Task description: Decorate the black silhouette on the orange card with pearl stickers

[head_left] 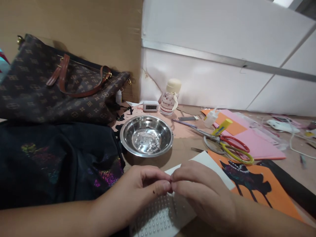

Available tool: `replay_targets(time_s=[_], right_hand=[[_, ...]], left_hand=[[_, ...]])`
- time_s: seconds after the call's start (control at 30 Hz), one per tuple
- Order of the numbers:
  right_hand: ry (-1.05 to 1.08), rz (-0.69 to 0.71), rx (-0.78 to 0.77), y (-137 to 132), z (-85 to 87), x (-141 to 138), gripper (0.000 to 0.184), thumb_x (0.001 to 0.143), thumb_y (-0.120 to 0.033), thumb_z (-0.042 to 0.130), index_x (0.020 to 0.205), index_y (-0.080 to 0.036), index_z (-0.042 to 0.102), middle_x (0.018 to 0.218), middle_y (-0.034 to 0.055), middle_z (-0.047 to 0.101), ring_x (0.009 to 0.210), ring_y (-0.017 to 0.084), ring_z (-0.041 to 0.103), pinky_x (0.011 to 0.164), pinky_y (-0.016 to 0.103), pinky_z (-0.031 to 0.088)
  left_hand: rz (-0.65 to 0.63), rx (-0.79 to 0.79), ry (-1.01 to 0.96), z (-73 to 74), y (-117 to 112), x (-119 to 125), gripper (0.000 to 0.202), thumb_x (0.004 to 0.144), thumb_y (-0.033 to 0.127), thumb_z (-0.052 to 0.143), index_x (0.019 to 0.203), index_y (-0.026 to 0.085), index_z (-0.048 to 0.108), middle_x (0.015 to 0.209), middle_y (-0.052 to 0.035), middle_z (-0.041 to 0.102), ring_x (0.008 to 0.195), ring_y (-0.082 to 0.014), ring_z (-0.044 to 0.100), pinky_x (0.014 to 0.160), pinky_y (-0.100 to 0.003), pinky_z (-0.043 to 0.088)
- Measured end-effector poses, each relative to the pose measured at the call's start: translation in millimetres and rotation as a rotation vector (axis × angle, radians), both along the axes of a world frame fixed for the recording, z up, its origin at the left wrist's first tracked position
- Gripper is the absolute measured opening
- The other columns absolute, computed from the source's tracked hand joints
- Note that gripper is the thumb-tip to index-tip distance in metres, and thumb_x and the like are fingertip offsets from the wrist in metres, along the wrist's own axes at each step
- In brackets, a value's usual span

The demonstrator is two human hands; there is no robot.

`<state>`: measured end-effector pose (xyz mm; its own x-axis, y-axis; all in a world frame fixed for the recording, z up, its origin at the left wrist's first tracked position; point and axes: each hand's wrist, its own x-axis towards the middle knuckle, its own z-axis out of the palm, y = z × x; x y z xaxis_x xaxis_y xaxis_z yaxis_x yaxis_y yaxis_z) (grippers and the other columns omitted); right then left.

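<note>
My left hand (150,184) and my right hand (197,187) meet at the fingertips, both closed in a pinch. Whatever sits between the fingertips is too small or hidden to name. Beneath them lies a white sheet of stick-on pearls (158,217), its rows of small beads partly covered by my hands. A shiny metal bowl (146,153) stands just beyond, with small bits at its bottom. To the right, an orange sheet (283,194) carries a dark cut-out shape (254,181) with a line of pearls along its top.
Scissors with red and yellow handles (234,148), a yellow glue stick (223,126) and pink sheets (261,141) lie at the right. At the back are a glass bottle (169,102) and a small digital clock (150,106). A brown handbag (84,105) and dark cloth (61,164) fill the left.
</note>
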<state>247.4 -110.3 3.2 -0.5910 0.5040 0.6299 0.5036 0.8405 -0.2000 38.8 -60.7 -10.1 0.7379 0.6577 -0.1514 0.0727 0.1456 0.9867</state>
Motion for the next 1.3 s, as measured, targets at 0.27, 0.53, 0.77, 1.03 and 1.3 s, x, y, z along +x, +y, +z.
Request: replay_targets(time_s=[0.27,0.53,0.77,1.03,1.3], right_hand=[[-0.015,0.094,-0.003,0,10.0,0,0.022,0.102,-0.011,0.044,0.110,-0.015,0.064,0.093,0.0132,0.079,0.081,0.022,0.072,0.075,0.036,0.059],[0.398,-0.033,-0.448,-9,-4.3,-3,0.035,0.091,-0.002,0.058,0.111,-0.031,0.062,0.095,0.0020,0.077,0.088,0.017,0.074,0.080,0.031,0.059],[0.664,-0.141,-0.719,-12,-15.0,-9,0.028,0.094,-0.008,0.065,0.104,-0.034,0.066,0.095,-0.0049,0.075,0.087,0.012,0.072,0.080,0.025,0.059],[0.544,-0.143,-0.671,-5,-8.8,-9,0.016,0.090,-0.014,0.073,0.100,-0.026,0.073,0.089,0.0002,0.072,0.081,0.014,0.068,0.074,0.025,0.055],[0.475,-0.098,-0.691,-2,-5.2,-11,0.010,0.090,-0.012,0.069,0.088,-0.021,0.073,0.082,0.0007,0.073,0.072,0.012,0.066,0.067,0.023,0.052]], left_hand=[[-0.004,0.031,0.053,-2.5,1,-4,0.021,0.088,0.038,0.067,0.084,0.018,0.075,0.086,-0.0011,0.074,0.082,-0.0172,0.063,0.078,-0.027,0.049],[-0.011,0.066,0.031,-1.4,3,-3,0.019,0.090,0.035,0.065,0.083,0.019,0.073,0.084,0.0000,0.071,0.079,-0.0153,0.060,0.074,-0.024,0.047],[-0.008,0.085,0.066,0.2,2,-3,0.020,0.091,0.035,0.063,0.082,0.019,0.072,0.082,0.0005,0.069,0.078,-0.0151,0.058,0.072,-0.024,0.046],[0.000,0.146,0.092,0.9,1,-4,0.018,0.090,0.031,0.063,0.080,0.019,0.072,0.080,0.0017,0.070,0.078,-0.0148,0.060,0.073,-0.024,0.046],[-0.015,0.239,0.100,-3.4,-1,-4,0.016,0.091,0.027,0.064,0.080,0.020,0.073,0.082,0.0019,0.070,0.078,-0.0142,0.061,0.072,-0.022,0.047]])
